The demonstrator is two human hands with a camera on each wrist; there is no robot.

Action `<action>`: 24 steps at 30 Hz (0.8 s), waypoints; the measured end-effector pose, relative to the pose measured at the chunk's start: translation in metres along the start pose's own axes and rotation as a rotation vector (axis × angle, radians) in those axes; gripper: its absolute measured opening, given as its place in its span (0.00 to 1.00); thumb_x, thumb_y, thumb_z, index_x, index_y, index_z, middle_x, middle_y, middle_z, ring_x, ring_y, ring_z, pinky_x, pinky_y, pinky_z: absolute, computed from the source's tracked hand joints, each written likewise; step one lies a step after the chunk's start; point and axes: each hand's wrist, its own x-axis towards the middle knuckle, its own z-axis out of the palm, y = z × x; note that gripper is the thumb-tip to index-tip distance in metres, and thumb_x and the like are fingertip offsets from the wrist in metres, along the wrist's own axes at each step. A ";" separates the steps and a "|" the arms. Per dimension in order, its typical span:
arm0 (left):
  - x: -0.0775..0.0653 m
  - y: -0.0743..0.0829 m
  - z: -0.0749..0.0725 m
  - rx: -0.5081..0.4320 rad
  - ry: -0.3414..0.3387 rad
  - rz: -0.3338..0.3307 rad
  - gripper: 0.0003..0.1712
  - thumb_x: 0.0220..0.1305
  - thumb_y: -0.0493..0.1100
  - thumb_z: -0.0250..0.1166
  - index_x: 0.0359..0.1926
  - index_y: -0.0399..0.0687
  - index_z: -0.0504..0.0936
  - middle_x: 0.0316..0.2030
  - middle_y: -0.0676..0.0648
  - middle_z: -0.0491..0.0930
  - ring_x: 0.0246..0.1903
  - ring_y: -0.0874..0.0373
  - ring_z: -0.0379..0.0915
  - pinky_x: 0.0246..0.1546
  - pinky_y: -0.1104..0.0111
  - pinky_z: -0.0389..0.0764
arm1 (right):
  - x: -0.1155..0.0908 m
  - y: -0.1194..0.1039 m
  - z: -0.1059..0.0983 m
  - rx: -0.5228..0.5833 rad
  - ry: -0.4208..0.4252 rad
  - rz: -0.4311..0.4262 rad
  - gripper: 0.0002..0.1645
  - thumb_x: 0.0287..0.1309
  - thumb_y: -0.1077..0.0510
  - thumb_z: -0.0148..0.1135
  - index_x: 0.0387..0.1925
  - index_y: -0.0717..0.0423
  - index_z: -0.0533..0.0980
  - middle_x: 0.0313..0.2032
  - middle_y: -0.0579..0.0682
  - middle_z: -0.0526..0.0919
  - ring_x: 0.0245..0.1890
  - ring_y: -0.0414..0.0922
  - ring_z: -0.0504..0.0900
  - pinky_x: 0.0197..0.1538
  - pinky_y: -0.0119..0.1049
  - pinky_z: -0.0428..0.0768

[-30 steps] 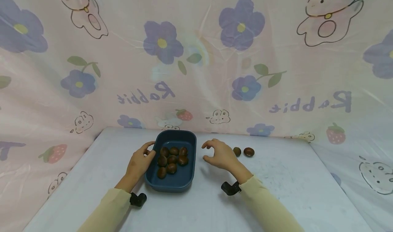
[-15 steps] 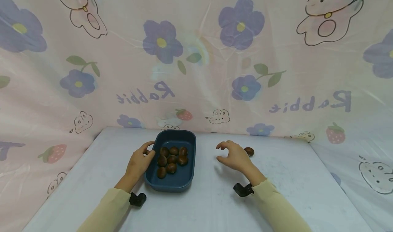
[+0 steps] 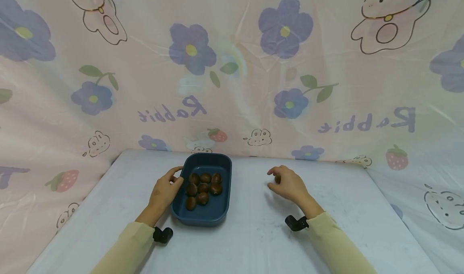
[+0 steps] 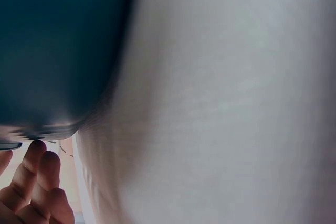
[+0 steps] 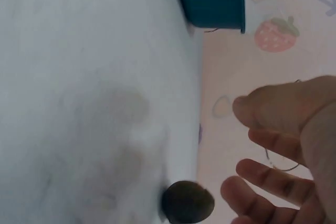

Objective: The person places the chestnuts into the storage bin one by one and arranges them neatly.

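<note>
A dark blue plastic box stands on the table left of centre, with several brown chestnuts on its floor. At its left wall is my left hand, thumb and index fingertip right at the rim. In the left wrist view, its fingers lie close to the box's outer wall. My right hand hovers over the table right of the box, thumb and fingers parted and loosely bent. A dark chestnut lies on the table near its fingertips, apart from them; in the head view the hand mostly hides it.
A white cloth covers the table, whose back edge meets a pink curtain printed with flowers and rabbits. Black wrist cameras hang below both cuffs, the left wrist camera close to the box's near left corner.
My right hand has moved right, away from the box to the loose chestnuts. Two were visible beside it a second ago; now it covers most of that spot. The left hand and box stay put.
</note>
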 end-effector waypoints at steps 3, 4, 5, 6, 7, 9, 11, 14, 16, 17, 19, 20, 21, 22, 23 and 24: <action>-0.001 0.001 -0.001 0.003 -0.004 -0.005 0.26 0.65 0.52 0.53 0.65 0.65 0.70 0.36 0.47 0.80 0.30 0.55 0.72 0.29 0.67 0.70 | 0.000 0.004 0.000 -0.033 0.008 0.019 0.23 0.49 0.53 0.69 0.49 0.53 0.80 0.37 0.52 0.79 0.32 0.42 0.76 0.35 0.41 0.75; -0.001 0.002 -0.001 0.004 -0.006 -0.006 0.26 0.65 0.52 0.53 0.65 0.65 0.70 0.36 0.47 0.80 0.30 0.55 0.72 0.29 0.67 0.70 | 0.000 0.006 0.000 -0.047 0.012 0.029 0.23 0.48 0.53 0.69 0.49 0.53 0.80 0.39 0.52 0.80 0.33 0.43 0.77 0.36 0.42 0.76; -0.001 0.002 -0.001 0.006 -0.006 -0.008 0.26 0.65 0.52 0.53 0.65 0.64 0.70 0.36 0.47 0.80 0.31 0.55 0.72 0.29 0.67 0.70 | 0.001 0.007 0.000 -0.064 0.015 0.043 0.24 0.48 0.53 0.69 0.50 0.52 0.79 0.41 0.53 0.80 0.34 0.45 0.78 0.37 0.43 0.77; -0.001 0.002 -0.001 0.008 -0.006 -0.009 0.26 0.65 0.52 0.53 0.65 0.64 0.70 0.36 0.47 0.80 0.31 0.55 0.72 0.29 0.67 0.70 | 0.001 0.008 0.001 -0.079 0.016 0.053 0.25 0.48 0.53 0.69 0.50 0.52 0.79 0.42 0.53 0.80 0.36 0.46 0.79 0.38 0.45 0.77; -0.002 0.002 -0.001 0.008 -0.006 -0.009 0.26 0.65 0.52 0.53 0.65 0.64 0.70 0.37 0.47 0.80 0.31 0.55 0.72 0.29 0.67 0.70 | 0.001 0.010 0.001 -0.094 0.014 0.062 0.25 0.48 0.54 0.69 0.51 0.52 0.79 0.44 0.54 0.80 0.37 0.48 0.80 0.39 0.46 0.78; -0.002 0.003 -0.001 0.008 -0.005 -0.010 0.26 0.65 0.52 0.53 0.65 0.65 0.70 0.37 0.47 0.80 0.31 0.55 0.72 0.30 0.67 0.70 | 0.001 0.012 0.001 -0.111 0.006 0.079 0.26 0.48 0.54 0.69 0.52 0.52 0.79 0.46 0.56 0.79 0.39 0.51 0.81 0.40 0.49 0.79; -0.002 0.003 -0.001 0.006 -0.004 -0.010 0.26 0.65 0.52 0.53 0.65 0.65 0.70 0.37 0.47 0.80 0.32 0.54 0.72 0.30 0.67 0.70 | 0.002 0.015 0.002 -0.121 -0.006 0.096 0.27 0.47 0.55 0.70 0.52 0.53 0.79 0.46 0.57 0.79 0.39 0.52 0.81 0.40 0.50 0.79; -0.003 0.004 -0.001 0.008 -0.004 -0.013 0.26 0.65 0.52 0.53 0.65 0.64 0.70 0.37 0.47 0.80 0.33 0.54 0.72 0.31 0.67 0.70 | 0.002 0.019 0.003 -0.127 -0.021 0.110 0.27 0.46 0.56 0.70 0.52 0.54 0.78 0.45 0.57 0.79 0.39 0.52 0.81 0.41 0.50 0.78; -0.003 0.004 -0.001 0.011 -0.005 -0.015 0.26 0.65 0.52 0.53 0.65 0.64 0.70 0.37 0.47 0.80 0.33 0.54 0.72 0.32 0.67 0.70 | 0.003 0.021 0.005 -0.129 -0.021 0.114 0.27 0.46 0.57 0.70 0.52 0.55 0.78 0.46 0.57 0.79 0.40 0.52 0.81 0.42 0.50 0.78; -0.003 0.004 -0.001 0.011 -0.006 -0.016 0.26 0.65 0.52 0.53 0.65 0.64 0.70 0.37 0.47 0.80 0.34 0.54 0.72 0.32 0.67 0.70 | 0.003 0.022 0.005 -0.130 -0.020 0.115 0.27 0.46 0.57 0.70 0.52 0.55 0.78 0.45 0.57 0.80 0.40 0.53 0.81 0.42 0.51 0.78; -0.003 0.004 -0.001 0.010 -0.005 -0.017 0.26 0.65 0.52 0.53 0.65 0.64 0.70 0.37 0.47 0.80 0.34 0.54 0.72 0.32 0.67 0.70 | 0.003 0.024 0.006 -0.136 -0.013 0.115 0.26 0.46 0.58 0.70 0.51 0.55 0.79 0.44 0.57 0.80 0.39 0.53 0.81 0.42 0.51 0.78; -0.003 0.004 -0.001 0.009 -0.006 -0.017 0.26 0.65 0.52 0.53 0.65 0.64 0.70 0.37 0.47 0.80 0.34 0.54 0.72 0.32 0.67 0.70 | 0.004 0.024 0.007 -0.140 -0.010 0.115 0.26 0.46 0.58 0.70 0.51 0.55 0.79 0.44 0.57 0.80 0.38 0.52 0.81 0.41 0.50 0.79; -0.003 0.004 -0.001 0.008 -0.007 -0.017 0.26 0.65 0.52 0.53 0.65 0.64 0.70 0.37 0.47 0.80 0.34 0.54 0.72 0.32 0.67 0.70 | 0.004 0.025 0.007 -0.141 -0.008 0.115 0.26 0.46 0.58 0.70 0.51 0.55 0.79 0.43 0.56 0.80 0.38 0.52 0.81 0.41 0.50 0.79; -0.003 0.004 -0.002 0.005 -0.007 -0.016 0.26 0.65 0.52 0.53 0.65 0.64 0.70 0.37 0.47 0.80 0.34 0.54 0.72 0.32 0.67 0.70 | 0.005 0.025 0.007 -0.146 -0.005 0.116 0.26 0.46 0.59 0.69 0.51 0.55 0.79 0.43 0.56 0.80 0.37 0.52 0.81 0.40 0.50 0.79; -0.003 0.004 -0.002 0.004 -0.007 -0.015 0.26 0.66 0.52 0.53 0.65 0.64 0.70 0.37 0.47 0.80 0.34 0.54 0.72 0.32 0.67 0.70 | 0.005 0.026 0.007 -0.151 -0.005 0.116 0.25 0.46 0.59 0.69 0.51 0.55 0.79 0.42 0.56 0.80 0.36 0.51 0.81 0.40 0.50 0.79; -0.003 0.004 -0.002 0.003 -0.006 -0.014 0.26 0.66 0.52 0.53 0.65 0.64 0.70 0.37 0.47 0.80 0.34 0.54 0.72 0.32 0.67 0.70 | 0.006 0.026 0.007 -0.154 -0.005 0.116 0.25 0.46 0.59 0.69 0.51 0.54 0.79 0.42 0.56 0.80 0.36 0.51 0.81 0.39 0.49 0.79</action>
